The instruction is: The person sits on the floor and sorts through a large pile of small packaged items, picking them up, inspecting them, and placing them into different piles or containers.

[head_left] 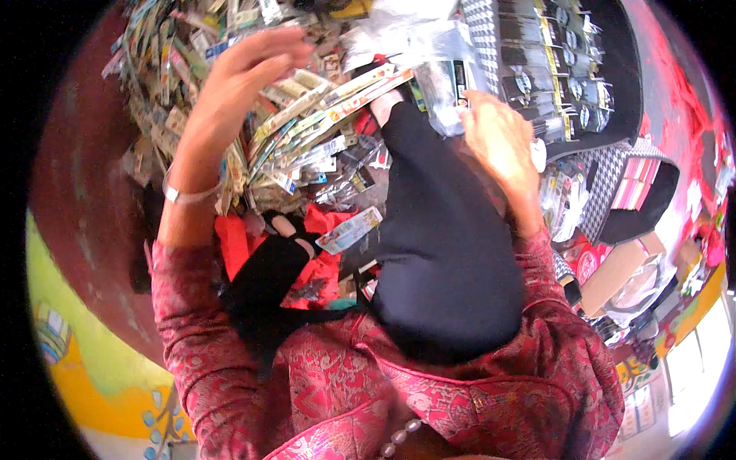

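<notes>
A clear plastic packet (445,84) is seen just beyond the black-clad leg (452,238), its long axis pointed roughly forward; whether its edge is gripped by the right hand (498,138) cannot be told. The left hand (241,73) is held loosely open above packaging strips (307,123).

A long-sleeved crimson top (491,410) with paler patterning is worn with black trousers (452,268), oval white beads (399,436) and a slim pale bangle (188,198).
</notes>
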`<action>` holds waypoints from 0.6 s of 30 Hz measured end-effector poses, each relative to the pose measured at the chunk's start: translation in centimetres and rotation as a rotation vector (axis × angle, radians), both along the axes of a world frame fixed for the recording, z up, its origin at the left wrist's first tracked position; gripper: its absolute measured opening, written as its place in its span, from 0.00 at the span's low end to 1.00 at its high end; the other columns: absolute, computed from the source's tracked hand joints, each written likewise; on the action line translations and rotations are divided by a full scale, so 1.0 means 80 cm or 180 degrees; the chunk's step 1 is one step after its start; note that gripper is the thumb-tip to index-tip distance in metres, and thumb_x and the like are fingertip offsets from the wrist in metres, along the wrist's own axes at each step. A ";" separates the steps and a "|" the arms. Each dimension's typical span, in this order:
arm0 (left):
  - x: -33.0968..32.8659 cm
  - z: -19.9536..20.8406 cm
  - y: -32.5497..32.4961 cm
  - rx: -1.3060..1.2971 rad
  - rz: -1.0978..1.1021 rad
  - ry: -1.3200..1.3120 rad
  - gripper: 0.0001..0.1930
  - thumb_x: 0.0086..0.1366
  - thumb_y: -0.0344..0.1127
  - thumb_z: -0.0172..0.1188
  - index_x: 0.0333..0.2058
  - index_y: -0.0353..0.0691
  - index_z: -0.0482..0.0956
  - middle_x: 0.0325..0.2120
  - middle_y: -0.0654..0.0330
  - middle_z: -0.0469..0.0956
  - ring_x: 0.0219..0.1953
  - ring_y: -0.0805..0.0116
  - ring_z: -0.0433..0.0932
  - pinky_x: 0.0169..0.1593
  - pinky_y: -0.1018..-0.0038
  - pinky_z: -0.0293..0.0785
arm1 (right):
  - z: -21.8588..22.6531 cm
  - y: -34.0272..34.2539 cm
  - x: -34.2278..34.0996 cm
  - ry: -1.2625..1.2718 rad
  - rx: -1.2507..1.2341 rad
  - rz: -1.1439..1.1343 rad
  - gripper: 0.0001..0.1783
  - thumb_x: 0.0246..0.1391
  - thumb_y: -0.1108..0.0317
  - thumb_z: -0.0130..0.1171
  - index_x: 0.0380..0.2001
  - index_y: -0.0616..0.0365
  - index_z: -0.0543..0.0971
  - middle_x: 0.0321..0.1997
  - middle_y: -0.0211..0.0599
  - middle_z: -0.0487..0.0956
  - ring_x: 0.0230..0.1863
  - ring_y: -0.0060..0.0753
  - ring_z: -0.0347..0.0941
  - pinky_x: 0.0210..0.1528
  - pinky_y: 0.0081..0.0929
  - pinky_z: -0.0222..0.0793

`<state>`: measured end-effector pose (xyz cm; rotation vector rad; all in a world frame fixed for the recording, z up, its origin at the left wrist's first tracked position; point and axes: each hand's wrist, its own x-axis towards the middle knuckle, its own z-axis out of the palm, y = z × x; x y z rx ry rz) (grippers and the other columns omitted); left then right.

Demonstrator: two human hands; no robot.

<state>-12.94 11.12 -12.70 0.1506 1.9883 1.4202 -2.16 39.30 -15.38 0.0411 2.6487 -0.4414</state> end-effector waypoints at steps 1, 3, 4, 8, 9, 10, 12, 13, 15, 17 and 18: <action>0.021 0.020 -0.031 -0.0176 0.0303 -0.0172 0.19 0.59 0.33 0.45 0.48 0.32 0.65 0.42 0.55 0.71 0.45 0.67 0.69 0.49 0.75 0.63 | 0.010 -0.001 -0.001 0.0180 -0.0014 0.0000 0.15 0.49 0.61 0.45 0.37 0.57 0.73 0.36 0.45 0.74 0.38 0.46 0.70 0.36 0.39 0.65; 0.072 0.062 -0.080 -0.0337 0.1094 -0.0493 0.18 0.58 0.32 0.46 0.46 0.30 0.66 0.40 0.55 0.72 0.43 0.68 0.70 0.48 0.76 0.64 | 0.024 -0.005 -0.006 0.0600 0.0007 0.0070 0.13 0.49 0.64 0.47 0.36 0.55 0.74 0.34 0.43 0.75 0.36 0.43 0.72 0.35 0.33 0.66; 0.099 0.081 -0.098 -0.0304 0.1563 -0.0630 0.17 0.58 0.31 0.47 0.45 0.30 0.67 0.38 0.55 0.73 0.41 0.69 0.71 0.47 0.77 0.65 | 0.031 -0.010 -0.011 0.0782 -0.0205 0.0066 0.12 0.48 0.64 0.48 0.34 0.56 0.74 0.32 0.42 0.75 0.34 0.44 0.72 0.34 0.35 0.66; 0.183 0.131 -0.141 0.0036 0.2675 -0.0793 0.14 0.60 0.33 0.48 0.41 0.31 0.69 0.30 0.59 0.72 0.32 0.76 0.70 0.38 0.84 0.65 | 0.055 -0.040 -0.044 0.0987 -0.0678 0.0399 0.09 0.46 0.63 0.51 0.27 0.58 0.75 0.24 0.42 0.75 0.27 0.43 0.72 0.29 0.35 0.65; 0.198 0.134 -0.149 0.0173 0.3005 -0.0649 0.13 0.60 0.34 0.48 0.40 0.31 0.69 0.28 0.61 0.71 0.29 0.77 0.68 0.35 0.85 0.65 | 0.057 -0.050 -0.057 0.0996 -0.0743 0.0646 0.10 0.46 0.63 0.52 0.26 0.58 0.75 0.23 0.42 0.75 0.26 0.42 0.72 0.28 0.33 0.65; 0.210 0.133 -0.157 0.0311 0.3326 -0.0503 0.12 0.60 0.35 0.48 0.39 0.32 0.69 0.25 0.62 0.70 0.26 0.79 0.67 0.32 0.86 0.64 | 0.059 -0.063 -0.071 0.1000 -0.0802 0.0889 0.11 0.46 0.62 0.52 0.26 0.59 0.76 0.22 0.42 0.75 0.25 0.42 0.72 0.27 0.32 0.64; 0.221 0.120 -0.179 0.1247 0.3572 -0.0725 0.08 0.63 0.36 0.45 0.31 0.38 0.69 0.12 0.72 0.57 0.15 0.83 0.55 0.19 0.85 0.51 | 0.055 -0.091 -0.088 0.0990 -0.0982 0.1363 0.16 0.48 0.59 0.51 0.20 0.62 0.74 0.18 0.45 0.72 0.22 0.43 0.70 0.25 0.34 0.61; 0.222 0.124 -0.181 0.1551 0.3692 -0.0779 0.08 0.63 0.36 0.44 0.29 0.39 0.68 0.11 0.72 0.55 0.13 0.83 0.52 0.18 0.85 0.49 | 0.046 -0.106 -0.096 0.0980 -0.1032 0.1653 0.17 0.48 0.58 0.50 0.19 0.63 0.73 0.17 0.45 0.72 0.21 0.44 0.69 0.24 0.34 0.61; 0.218 0.124 -0.181 0.1721 0.3794 -0.0487 0.11 0.64 0.38 0.42 0.25 0.42 0.66 0.09 0.73 0.52 0.11 0.83 0.48 0.17 0.84 0.47 | 0.047 -0.140 -0.111 0.0603 -0.1176 0.1947 0.23 0.51 0.54 0.46 0.15 0.65 0.71 0.15 0.45 0.70 0.19 0.45 0.67 0.23 0.37 0.59; 0.211 0.132 -0.183 0.1853 0.3755 -0.0186 0.14 0.65 0.39 0.40 0.20 0.44 0.62 0.08 0.72 0.51 0.11 0.82 0.47 0.16 0.83 0.46 | 0.057 -0.177 -0.117 0.0428 -0.1054 0.2115 0.24 0.52 0.53 0.45 0.15 0.65 0.71 0.15 0.45 0.71 0.21 0.46 0.69 0.25 0.37 0.61; 0.212 0.137 -0.184 0.2148 0.3715 -0.0232 0.16 0.65 0.40 0.39 0.17 0.45 0.60 0.07 0.72 0.51 0.10 0.81 0.46 0.16 0.83 0.45 | 0.045 -0.194 -0.128 0.0490 -0.0994 0.2435 0.24 0.51 0.53 0.45 0.17 0.65 0.72 0.17 0.47 0.71 0.23 0.47 0.70 0.26 0.37 0.62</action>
